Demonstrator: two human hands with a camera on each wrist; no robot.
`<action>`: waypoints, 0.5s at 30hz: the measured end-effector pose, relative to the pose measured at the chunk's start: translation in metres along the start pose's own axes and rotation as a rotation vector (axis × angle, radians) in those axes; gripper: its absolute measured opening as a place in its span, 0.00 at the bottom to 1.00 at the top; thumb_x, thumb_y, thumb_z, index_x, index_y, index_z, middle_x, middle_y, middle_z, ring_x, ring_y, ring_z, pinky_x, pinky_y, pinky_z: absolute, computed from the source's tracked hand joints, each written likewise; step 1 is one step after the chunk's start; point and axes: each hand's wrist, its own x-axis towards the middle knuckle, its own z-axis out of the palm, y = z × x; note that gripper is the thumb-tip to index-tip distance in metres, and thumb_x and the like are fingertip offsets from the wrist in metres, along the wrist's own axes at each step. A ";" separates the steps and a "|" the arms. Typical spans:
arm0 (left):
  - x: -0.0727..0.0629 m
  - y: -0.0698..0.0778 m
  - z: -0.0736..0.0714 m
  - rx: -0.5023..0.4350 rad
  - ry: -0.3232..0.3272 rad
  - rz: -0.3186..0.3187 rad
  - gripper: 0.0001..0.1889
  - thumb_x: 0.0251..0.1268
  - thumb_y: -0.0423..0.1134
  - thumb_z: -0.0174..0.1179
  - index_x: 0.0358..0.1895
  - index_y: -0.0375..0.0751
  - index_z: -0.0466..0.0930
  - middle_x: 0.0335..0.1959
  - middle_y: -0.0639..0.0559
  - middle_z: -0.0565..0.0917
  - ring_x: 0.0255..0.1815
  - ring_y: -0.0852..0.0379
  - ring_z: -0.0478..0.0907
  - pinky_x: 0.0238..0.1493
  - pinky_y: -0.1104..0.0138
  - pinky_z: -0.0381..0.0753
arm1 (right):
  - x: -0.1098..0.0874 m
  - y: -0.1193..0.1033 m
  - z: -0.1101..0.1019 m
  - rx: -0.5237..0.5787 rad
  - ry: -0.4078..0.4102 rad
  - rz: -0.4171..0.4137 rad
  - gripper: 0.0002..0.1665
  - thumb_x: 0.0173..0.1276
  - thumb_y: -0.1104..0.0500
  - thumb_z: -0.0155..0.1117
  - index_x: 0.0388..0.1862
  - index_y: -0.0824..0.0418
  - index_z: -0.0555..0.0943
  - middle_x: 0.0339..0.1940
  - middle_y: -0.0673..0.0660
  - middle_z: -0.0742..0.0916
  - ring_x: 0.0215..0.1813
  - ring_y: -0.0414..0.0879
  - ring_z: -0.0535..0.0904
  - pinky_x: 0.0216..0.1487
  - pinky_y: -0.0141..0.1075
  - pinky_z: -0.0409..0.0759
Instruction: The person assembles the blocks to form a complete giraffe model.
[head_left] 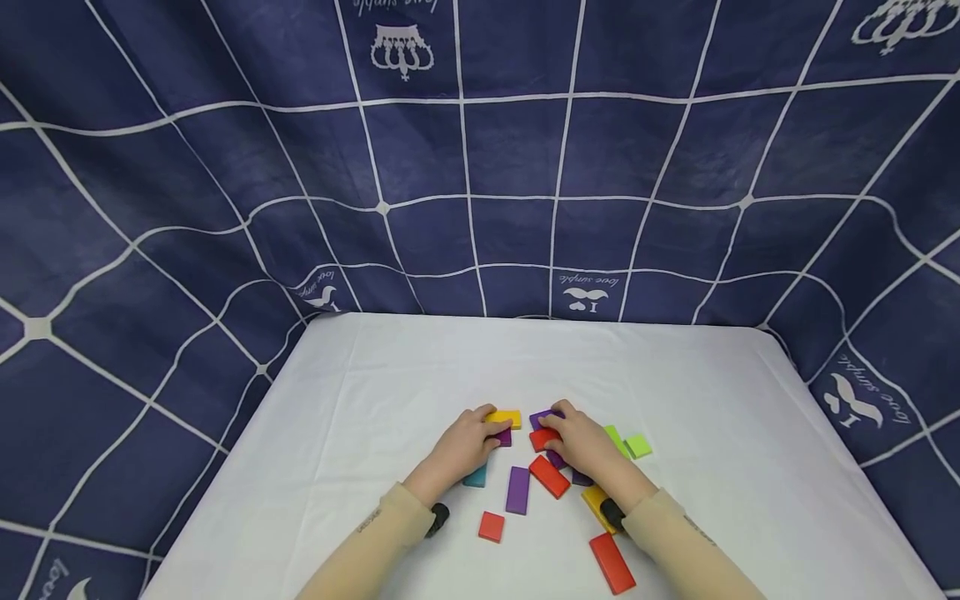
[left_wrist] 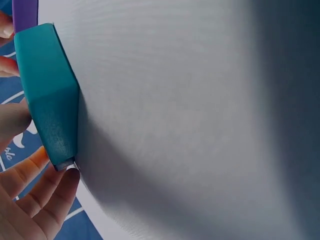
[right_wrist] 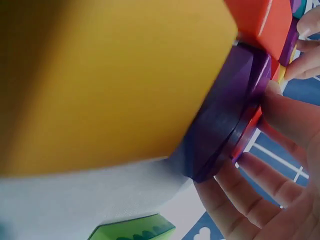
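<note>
In the head view my left hand (head_left: 463,446) has its index finger and thumb about a yellow block (head_left: 506,418). A dark purple block (head_left: 505,437) lies just below the thumb. Beside that wrist is a teal block (head_left: 475,477), large in the left wrist view. My right hand (head_left: 588,442) reaches over a cluster, thumb and fingers about a red block (head_left: 542,439). Its index finger rests by a purple block (head_left: 538,419). Another purple block (right_wrist: 222,115) stands close to these fingers in the right wrist view. The palms hide parts of several blocks.
On the white-covered table (head_left: 360,400) lie a purple block (head_left: 517,490), a red block (head_left: 549,477), a small red square (head_left: 491,527), a red block (head_left: 612,563), a yellow block (head_left: 597,507) under the right wrist, and a green square (head_left: 638,446). A blue curtain (head_left: 510,233) hangs behind.
</note>
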 end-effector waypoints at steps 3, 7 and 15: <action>0.000 0.001 -0.001 -0.007 -0.007 0.000 0.20 0.69 0.42 0.62 0.63 0.53 0.79 0.65 0.44 0.75 0.59 0.46 0.77 0.63 0.58 0.79 | -0.003 0.002 -0.001 0.008 0.015 0.001 0.22 0.66 0.55 0.69 0.58 0.57 0.83 0.59 0.61 0.78 0.52 0.54 0.80 0.56 0.48 0.83; -0.001 0.002 -0.001 -0.027 -0.035 0.004 0.20 0.70 0.42 0.60 0.64 0.55 0.79 0.67 0.45 0.74 0.61 0.46 0.76 0.64 0.56 0.78 | -0.005 0.002 -0.002 0.011 0.011 0.003 0.22 0.66 0.55 0.69 0.58 0.57 0.83 0.59 0.61 0.78 0.51 0.54 0.81 0.55 0.48 0.84; -0.003 0.004 0.000 -0.021 -0.058 0.015 0.20 0.71 0.43 0.60 0.65 0.56 0.78 0.67 0.45 0.74 0.62 0.46 0.75 0.65 0.57 0.77 | -0.008 0.004 -0.002 0.036 -0.009 0.026 0.22 0.65 0.55 0.69 0.58 0.58 0.83 0.57 0.61 0.78 0.49 0.53 0.81 0.55 0.47 0.84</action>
